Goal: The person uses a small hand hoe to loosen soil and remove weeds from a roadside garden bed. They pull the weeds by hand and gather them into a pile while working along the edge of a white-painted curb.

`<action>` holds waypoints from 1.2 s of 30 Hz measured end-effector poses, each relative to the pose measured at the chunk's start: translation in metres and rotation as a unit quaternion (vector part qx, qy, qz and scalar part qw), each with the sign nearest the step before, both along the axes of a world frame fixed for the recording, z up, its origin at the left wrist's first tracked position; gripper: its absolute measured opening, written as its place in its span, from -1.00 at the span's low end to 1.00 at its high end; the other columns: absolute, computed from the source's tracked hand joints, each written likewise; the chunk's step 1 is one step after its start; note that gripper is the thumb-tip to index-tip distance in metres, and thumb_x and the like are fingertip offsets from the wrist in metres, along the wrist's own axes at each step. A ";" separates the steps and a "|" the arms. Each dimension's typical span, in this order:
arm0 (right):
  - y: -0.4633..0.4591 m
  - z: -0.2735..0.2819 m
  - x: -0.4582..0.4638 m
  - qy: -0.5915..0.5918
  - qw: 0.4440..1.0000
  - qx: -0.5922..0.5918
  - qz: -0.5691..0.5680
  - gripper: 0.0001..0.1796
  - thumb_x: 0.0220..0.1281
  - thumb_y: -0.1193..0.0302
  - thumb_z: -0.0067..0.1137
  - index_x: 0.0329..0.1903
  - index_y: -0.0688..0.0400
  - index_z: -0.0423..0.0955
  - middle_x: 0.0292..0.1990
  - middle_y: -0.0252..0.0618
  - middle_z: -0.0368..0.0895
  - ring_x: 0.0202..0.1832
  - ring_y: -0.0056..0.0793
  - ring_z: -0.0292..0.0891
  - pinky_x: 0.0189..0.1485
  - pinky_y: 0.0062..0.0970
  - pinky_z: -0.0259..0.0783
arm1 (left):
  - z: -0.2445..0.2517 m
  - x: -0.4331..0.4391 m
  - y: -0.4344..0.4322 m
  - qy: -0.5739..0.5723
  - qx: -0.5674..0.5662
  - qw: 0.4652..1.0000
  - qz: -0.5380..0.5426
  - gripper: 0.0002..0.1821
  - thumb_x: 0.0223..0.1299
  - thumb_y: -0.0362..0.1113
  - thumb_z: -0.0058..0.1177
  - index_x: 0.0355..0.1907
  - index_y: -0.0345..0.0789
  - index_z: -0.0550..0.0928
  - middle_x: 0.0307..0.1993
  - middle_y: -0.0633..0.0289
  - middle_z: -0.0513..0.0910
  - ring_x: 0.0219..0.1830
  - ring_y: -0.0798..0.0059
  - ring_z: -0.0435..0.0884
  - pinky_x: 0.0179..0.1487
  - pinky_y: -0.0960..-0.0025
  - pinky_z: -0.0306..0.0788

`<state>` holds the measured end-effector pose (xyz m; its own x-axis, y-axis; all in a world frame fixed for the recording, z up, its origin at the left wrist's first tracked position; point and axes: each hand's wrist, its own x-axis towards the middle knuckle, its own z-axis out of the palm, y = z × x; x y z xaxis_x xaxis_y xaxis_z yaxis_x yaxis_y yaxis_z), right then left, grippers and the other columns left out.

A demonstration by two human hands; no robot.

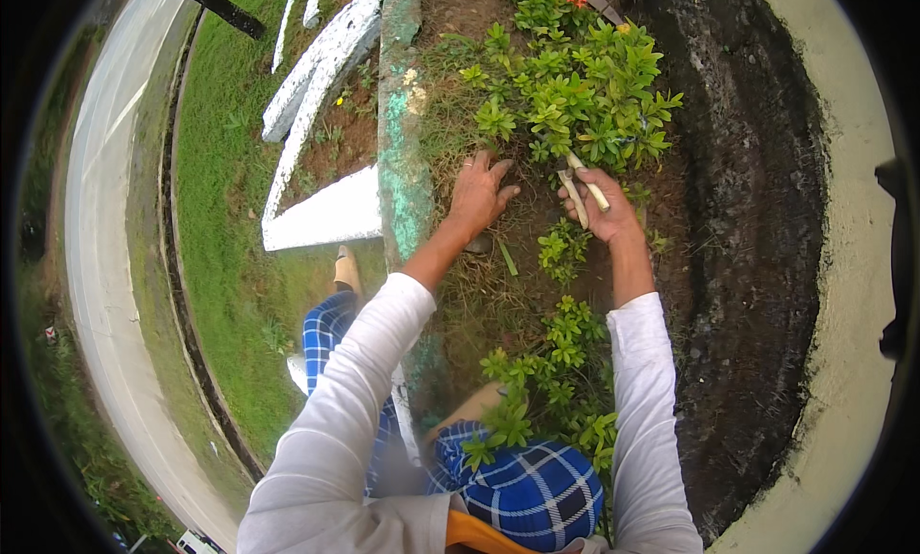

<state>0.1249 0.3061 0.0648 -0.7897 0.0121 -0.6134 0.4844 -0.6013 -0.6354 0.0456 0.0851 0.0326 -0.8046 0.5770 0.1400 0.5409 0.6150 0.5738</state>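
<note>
My right hand [604,205] is closed around the two pale handles of what look like garden shears [588,181]. The handles sit close together, and the far end of the tool is hidden under the leaves of a green shrub [575,101]. To the left, my left hand [483,189] reaches down to the grass [456,115] beside the base of that shrub. Its thumb and index finger are spread, and nothing shows in its grasp; the other fingertips are partly hidden. A small leafy plant [563,248] grows just below the shears.
A concrete curb [402,130] with worn green paint borders the bed on the left. Beyond it stand white block shapes [323,212], a lawn [215,194] and a road [100,194]. More shrubs [568,338] grow near my knee. A dark soil strip [747,194] and pale wall [855,194] lie right.
</note>
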 end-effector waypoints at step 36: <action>-0.123 0.003 0.063 -0.037 0.710 0.663 0.235 0.04 -0.12 0.15 0.35 0.41 0.25 0.02 0.09 0.15 0.34 0.09 0.12 0.32 0.21 0.01 0.16 | -0.069 -0.100 0.007 -0.097 -0.018 0.991 -0.091 -0.67 0.04 -0.21 0.05 -0.14 -0.32 0.62 -0.02 -0.02 0.58 0.02 0.01 0.52 0.08 0.17 0.43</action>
